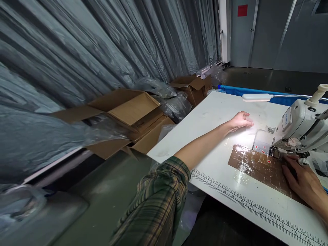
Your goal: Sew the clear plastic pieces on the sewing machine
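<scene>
My left hand (241,121) is over the white table (205,126) under the lamp's bright spot. Its fingers are loosely bent and apart, and nothing shows in them. On the right, my right hand (303,179) lies at the needle area of a white sewing machine (294,126). Its thumb and fingers reach forward with a gap between them, and the tips come close to the presser foot (275,152). Beneath and beside this hand is a brown patch (253,164) covered with shiny clear tape, with small red marks near its far edge. No cloth can be made out.
A lamp (257,97) on a flexible neck extends over the table. A ruler strip (241,202) runs along the near edge. Open cardboard boxes (135,107) and clear plastic bags (174,104) stand left of the table, before a grey curtain (115,41). Blue material (246,89) borders the far side.
</scene>
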`<state>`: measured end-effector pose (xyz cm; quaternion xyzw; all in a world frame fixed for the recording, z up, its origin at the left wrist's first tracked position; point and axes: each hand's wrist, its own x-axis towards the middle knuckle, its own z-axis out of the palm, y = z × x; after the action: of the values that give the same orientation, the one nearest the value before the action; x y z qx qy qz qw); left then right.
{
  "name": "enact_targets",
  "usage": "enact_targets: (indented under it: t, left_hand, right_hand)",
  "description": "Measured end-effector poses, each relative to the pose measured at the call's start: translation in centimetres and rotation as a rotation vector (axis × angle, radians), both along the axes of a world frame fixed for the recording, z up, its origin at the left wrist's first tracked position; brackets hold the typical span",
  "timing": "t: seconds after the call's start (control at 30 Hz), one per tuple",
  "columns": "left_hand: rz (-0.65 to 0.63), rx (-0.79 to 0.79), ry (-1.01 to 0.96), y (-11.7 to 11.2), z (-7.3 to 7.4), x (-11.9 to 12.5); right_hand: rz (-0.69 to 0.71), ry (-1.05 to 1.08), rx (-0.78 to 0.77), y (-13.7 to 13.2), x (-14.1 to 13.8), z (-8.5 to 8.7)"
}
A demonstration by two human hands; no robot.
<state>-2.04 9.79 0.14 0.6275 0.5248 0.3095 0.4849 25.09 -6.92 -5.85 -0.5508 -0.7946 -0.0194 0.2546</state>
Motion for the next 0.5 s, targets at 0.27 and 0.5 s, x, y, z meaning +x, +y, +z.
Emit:
enact_targets:
  t: [0.27, 0.5]
  left_hand:
    - [0.079, 0.224, 0.193, -2.2, 1.9, -5.8]
    - [0.076, 0.323, 0.516, -7.9, 2.1, -10.9]
  right_hand:
    - [0.008, 0.010, -0.064, 0.0, 0.4, -0.3]
    - [0.010, 0.052, -0.067, 0.3, 1.2, -0.9]
